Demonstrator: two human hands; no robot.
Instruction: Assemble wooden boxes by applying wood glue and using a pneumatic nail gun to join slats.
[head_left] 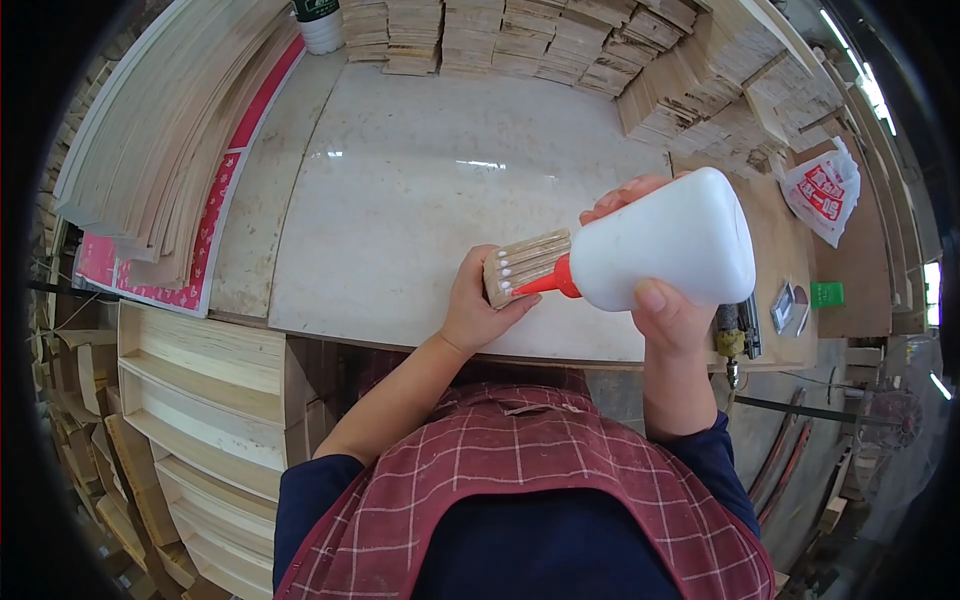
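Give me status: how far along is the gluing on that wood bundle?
Done: white glue dots already sit on several ends of the bundle of thin wood strips. In hand: the left hand holds the bundle while the right hand tips the white glue bottle, with its red nozzle at the strip ends. Left: stacks of wood pieces wait at the table's far edge.
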